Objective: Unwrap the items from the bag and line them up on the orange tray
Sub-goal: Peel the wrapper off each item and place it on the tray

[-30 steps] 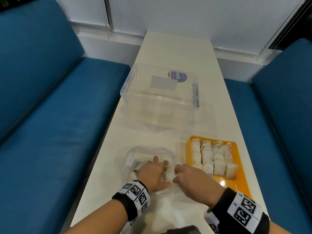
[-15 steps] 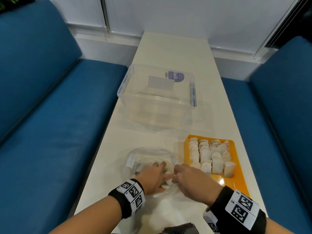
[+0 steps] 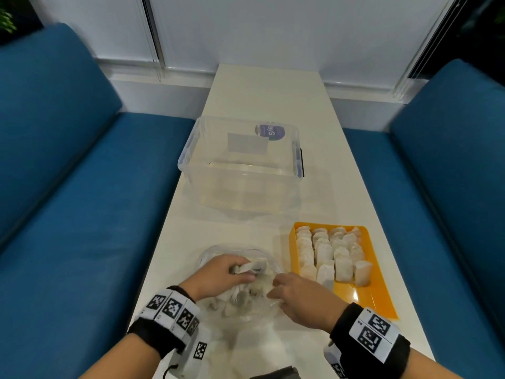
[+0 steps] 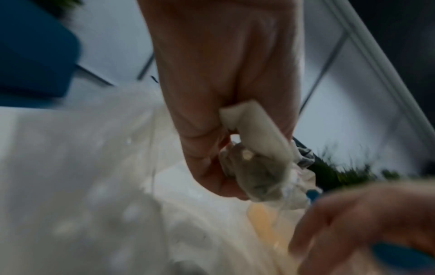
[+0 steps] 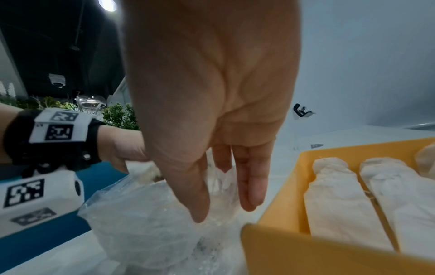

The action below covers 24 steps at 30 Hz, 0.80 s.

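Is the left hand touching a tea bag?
Touching. The left wrist view shows the left hand with fingers curled round a tea bag; the head view agrees.

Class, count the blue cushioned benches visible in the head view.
2: the left blue cushioned bench beside the long white table, and the right blue cushioned bench across it. Others may lie outside the frame.

The left wrist view is smeared by motion blur, so the bag (image 4: 98,195) shows only as a pale haze. The right hand (image 4: 367,223) is cut off at that view's near right edge. In the head view, the left hand (image 3: 218,274) hides the near end of the tea bag (image 3: 252,267) it grips.
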Tool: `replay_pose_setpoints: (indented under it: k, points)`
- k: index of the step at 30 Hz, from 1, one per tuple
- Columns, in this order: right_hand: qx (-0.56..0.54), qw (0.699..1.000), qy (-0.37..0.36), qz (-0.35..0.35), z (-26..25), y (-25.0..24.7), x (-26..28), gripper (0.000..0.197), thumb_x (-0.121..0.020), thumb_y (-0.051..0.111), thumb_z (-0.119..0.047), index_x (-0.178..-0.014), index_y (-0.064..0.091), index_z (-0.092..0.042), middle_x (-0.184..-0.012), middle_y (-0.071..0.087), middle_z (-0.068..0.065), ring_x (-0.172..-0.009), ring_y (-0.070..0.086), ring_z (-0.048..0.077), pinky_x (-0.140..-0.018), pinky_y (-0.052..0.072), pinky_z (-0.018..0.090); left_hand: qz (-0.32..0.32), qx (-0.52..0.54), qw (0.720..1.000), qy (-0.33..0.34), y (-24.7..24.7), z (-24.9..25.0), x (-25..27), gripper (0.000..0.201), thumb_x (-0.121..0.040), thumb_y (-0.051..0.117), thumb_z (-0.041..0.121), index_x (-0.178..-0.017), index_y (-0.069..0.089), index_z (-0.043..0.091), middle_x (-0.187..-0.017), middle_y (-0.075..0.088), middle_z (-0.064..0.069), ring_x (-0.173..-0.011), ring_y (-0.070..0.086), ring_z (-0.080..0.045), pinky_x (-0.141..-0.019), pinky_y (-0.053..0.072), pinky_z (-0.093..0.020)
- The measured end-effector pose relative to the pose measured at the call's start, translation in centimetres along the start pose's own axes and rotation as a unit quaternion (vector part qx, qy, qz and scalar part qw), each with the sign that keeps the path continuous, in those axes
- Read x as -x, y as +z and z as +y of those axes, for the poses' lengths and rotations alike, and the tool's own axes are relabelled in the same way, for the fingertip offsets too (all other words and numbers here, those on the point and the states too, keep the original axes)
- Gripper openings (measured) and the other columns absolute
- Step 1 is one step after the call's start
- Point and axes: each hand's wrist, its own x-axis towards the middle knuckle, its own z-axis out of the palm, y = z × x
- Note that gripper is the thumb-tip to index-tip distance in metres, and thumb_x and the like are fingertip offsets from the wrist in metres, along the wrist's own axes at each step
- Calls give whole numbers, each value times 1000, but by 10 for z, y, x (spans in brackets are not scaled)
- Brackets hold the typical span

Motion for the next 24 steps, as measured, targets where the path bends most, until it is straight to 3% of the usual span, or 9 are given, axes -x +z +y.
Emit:
replay_pose_setpoints:
  k: [3, 6, 8, 10, 12, 15, 21, 24]
  points:
    - [-24, 1000, -8, 1, 1, -2, 1, 41, -95, 44, -15, -136, 47, -21, -140, 42, 3, -125, 43, 25, -99, 42, 39, 14, 119, 993, -21, -8, 9, 11, 9, -86, 64, 31, -87, 71, 26, -89, 67, -1, -83, 59, -16, -78, 45, -30]
    - [-85, 996, -18, 23, 2, -13, 9, 45, -95, 45, -17, -139, 43, -26, -148, 34, -4, -130, 41, 16, -104, 36, 27, 33, 271, 961, -44, -9, 23, 18, 18, -89, 56, 31, -89, 66, 15, -84, 69, 1, -81, 64, -12, -74, 49, -23]
    - [-137, 989, -17, 44, 3, -22, 17, 44, -95, 46, -21, -138, 43, -30, -147, 34, -9, -116, 46, 5, -94, 33, 14, 36, 354, 932, -69, -7, 30, 23, 21, -90, 52, 31, -86, 63, 13, -72, 68, 2, -68, 64, -9, -67, 50, -22]
    - [-192, 979, -15, 74, 6, -32, 25, 38, -95, 48, -28, -133, 46, -35, -137, 42, -14, -94, 50, -2, -80, 33, 7, 43, 395, 911, -107, -6, 34, 24, 25, -86, 59, 39, -93, 64, 16, -72, 68, 4, -66, 62, -10, -72, 47, -24]
    - [-255, 960, -5, 115, 9, -42, 31, 30, -94, 51, -33, -123, 52, -39, -124, 50, -19, -88, 55, 0, -71, 38, 7, 44, 435, 891, -122, -4, 41, 23, 32, -78, 65, 40, -98, 63, 15, -73, 66, 2, -61, 58, -10, -63, 46, -22]
    - [-327, 923, 11, 202, 11, -55, 36, 20, -92, 55, -33, -110, 57, -41, -111, 56, -19, -90, 54, -2, -69, 41, 7, 35, 492, 863, -113, 3, 62, 19, 24, -85, 56, 30, -97, 60, 9, -69, 61, -2, -48, 49, -8, -44, 40, -17]
    - [-362, 866, 20, 344, 12, -58, 40, 31, -86, 65, -32, -106, 46, -46, -104, 49, -16, -87, 53, 3, -68, 41, 9, 24, 485, 869, -97, 26, 95, 11, 24, -88, 52, 29, -99, 59, 9, -63, 60, 1, -47, 48, -7, -43, 39, -16]
    - [-393, 836, 36, 382, 18, -51, 43, 18, -83, 69, -30, -90, 54, -38, -97, 54, -13, -82, 55, 1, -65, 42, 11, 18, 509, 856, -88, 39, 101, 11, 29, -80, 55, 31, -99, 57, 9, -62, 58, 1, -47, 47, -7, -42, 39, -17]
